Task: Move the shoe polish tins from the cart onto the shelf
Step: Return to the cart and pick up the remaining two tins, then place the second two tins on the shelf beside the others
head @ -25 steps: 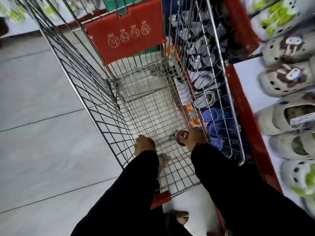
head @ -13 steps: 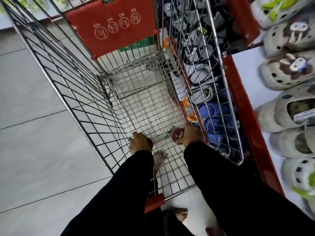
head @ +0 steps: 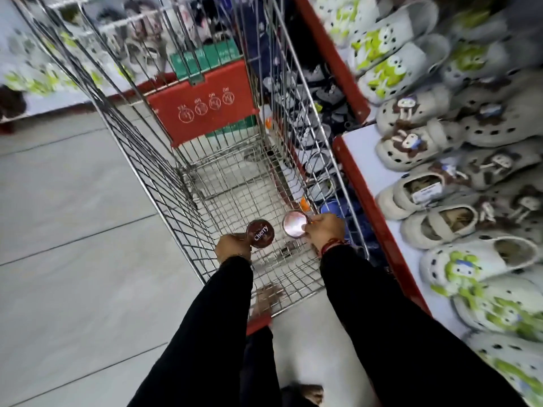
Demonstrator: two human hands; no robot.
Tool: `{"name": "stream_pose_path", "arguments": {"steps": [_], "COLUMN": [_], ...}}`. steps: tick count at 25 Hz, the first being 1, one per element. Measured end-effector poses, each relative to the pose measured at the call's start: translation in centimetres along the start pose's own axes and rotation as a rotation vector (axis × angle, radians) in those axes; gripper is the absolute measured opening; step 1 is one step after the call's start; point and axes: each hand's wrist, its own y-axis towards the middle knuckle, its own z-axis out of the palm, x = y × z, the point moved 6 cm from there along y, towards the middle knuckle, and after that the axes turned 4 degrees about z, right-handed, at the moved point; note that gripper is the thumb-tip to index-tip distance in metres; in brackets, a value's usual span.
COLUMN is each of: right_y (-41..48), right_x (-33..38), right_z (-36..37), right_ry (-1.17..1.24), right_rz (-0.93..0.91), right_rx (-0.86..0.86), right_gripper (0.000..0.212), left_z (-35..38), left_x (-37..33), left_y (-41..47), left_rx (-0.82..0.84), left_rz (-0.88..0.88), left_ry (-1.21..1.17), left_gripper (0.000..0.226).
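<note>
Now both hands hold shoe polish tins above the wire floor of the cart [head: 152,160], near its handle end. Left hand [head: 233,247] grips a dark tin [head: 260,233] lettered "Cherry"; right hand [head: 324,230] grips a second tin [head: 295,224], its shiny face turned up. The two tins sit close together inside the cart, the second nearer the cart's shelf-side wall. Beside the cart, the shelf [head: 361,151] carries rows of slippers [head: 411,142]. Half a second earlier the left hand reached low into the cart with no tin showing, and only the right held one.
</note>
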Motion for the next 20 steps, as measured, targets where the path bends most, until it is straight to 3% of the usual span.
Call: {"name": "stream_pose_path", "arguments": {"steps": [8,13,20], "right_y": [-12.6,-21.5,-31.0], "right_x": [3.6,3.3,-1.4], "right_z": [-10.3,-17.9,-30.8], "right_ry": [0.587,0.888,0.992], "right_rz": [-0.156,-0.319,-0.515], "right_rx": [-0.073,-0.113,-0.319], "right_gripper": [0.034,0.023,0.034], "left_z": [-6.7,-9.1,-7.3], "left_x": [-6.3,-10.9,-18.6], "left_y": [-11.5,-19.5,-32.7], "left_rx": [-0.102,-0.027,0.205], "left_rz": [0.244,0.435,0.747], "left_ry": [-0.434,-0.572,-0.66], "left_gripper": [0.029,0.028,0.035]}}
